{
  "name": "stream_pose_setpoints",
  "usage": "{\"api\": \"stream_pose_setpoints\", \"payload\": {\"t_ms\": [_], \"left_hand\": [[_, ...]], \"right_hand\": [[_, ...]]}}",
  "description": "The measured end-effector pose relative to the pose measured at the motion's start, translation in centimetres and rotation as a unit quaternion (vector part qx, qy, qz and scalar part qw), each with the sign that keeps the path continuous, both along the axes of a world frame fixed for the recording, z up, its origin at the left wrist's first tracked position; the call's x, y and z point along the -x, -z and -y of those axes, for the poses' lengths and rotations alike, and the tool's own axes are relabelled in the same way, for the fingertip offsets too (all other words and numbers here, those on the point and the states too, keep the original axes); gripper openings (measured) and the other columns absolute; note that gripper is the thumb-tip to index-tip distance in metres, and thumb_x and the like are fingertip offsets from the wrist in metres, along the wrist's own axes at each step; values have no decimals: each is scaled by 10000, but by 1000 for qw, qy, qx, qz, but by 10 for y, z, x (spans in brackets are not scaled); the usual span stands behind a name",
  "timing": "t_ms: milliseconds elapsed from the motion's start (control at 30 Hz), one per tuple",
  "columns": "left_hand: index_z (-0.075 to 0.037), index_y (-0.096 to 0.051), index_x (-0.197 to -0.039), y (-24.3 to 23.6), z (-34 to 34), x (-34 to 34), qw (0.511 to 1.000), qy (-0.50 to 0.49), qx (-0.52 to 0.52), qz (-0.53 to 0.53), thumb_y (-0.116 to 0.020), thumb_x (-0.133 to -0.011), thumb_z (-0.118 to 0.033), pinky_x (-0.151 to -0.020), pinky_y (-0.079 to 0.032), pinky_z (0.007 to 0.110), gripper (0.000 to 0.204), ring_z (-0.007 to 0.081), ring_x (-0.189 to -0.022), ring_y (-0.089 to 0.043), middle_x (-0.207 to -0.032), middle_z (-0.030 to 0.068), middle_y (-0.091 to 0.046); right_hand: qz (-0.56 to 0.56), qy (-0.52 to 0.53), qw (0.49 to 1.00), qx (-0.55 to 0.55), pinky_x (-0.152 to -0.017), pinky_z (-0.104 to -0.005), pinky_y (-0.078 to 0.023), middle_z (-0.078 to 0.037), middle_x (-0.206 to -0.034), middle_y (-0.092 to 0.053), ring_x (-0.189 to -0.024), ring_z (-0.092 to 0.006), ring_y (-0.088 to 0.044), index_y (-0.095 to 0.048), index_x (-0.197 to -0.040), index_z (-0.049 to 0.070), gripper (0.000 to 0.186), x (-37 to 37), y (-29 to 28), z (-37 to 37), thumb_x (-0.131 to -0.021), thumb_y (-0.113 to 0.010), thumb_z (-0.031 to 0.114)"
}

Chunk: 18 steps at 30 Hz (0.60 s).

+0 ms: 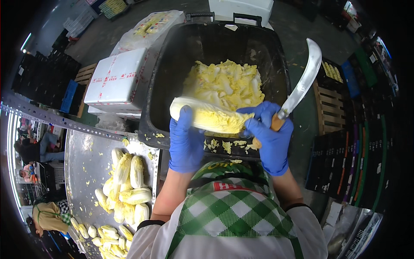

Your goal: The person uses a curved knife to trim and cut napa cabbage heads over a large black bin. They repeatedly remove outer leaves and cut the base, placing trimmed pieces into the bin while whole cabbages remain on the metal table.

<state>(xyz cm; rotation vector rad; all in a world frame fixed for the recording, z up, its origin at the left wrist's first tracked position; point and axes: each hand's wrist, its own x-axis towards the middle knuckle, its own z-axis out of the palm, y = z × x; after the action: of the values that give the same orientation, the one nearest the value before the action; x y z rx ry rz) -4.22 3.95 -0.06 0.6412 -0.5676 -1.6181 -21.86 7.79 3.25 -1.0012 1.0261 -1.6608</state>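
A pale yellow napa cabbage [211, 115] lies crosswise over the near side of a black bin, its white stem end to the left. My left hand [186, 144], in a blue glove, is closed around the stem end, thumb on top. My right hand [272, 140], also gloved in blue, grips the wooden handle of a curved knife [302, 82]. The blade points up and away to the right, apart from the cabbage. Fingers of that same hand touch the cabbage's leafy tip. Below, loose yellow cabbage leaves [226, 82] are heaped inside the black bin [166, 82].
To the left, a metal table [86, 146] bears several whole napa cabbages [129, 172]. White foam boxes [116, 75] stand beside the bin. Stacked black crates [340, 164] and a wooden pallet [330, 108] are at the right. Another person [49, 216] is at the table's far left.
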Motion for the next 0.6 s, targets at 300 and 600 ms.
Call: {"api": "stream_pose_setpoints", "payload": {"t_ms": [300,600], "left_hand": [[-48,-499,-1278,-10,-3,-11,994,-31,100,29,-775,-792,-177,-1028,-445,371,574,194,-1124,-569,-1209,71,-580],[-54,-504,-1240,-16,6,-6,969,-30,164,183,-832,-670,-14,-944,-501,322,660,162,-1064,-582,-1146,62,-584]], "right_hand": [[-24,8,997,75,-722,-311,-531,-49,-790,-551,-820,-183,-637,-437,-728,74,236,25,-27,38,-824,-617,-43],[-184,-193,963,33,-724,-270,-483,1,-833,-544,-791,-82,-546,-650,-1060,18,324,24,6,59,-786,-808,88]]}}
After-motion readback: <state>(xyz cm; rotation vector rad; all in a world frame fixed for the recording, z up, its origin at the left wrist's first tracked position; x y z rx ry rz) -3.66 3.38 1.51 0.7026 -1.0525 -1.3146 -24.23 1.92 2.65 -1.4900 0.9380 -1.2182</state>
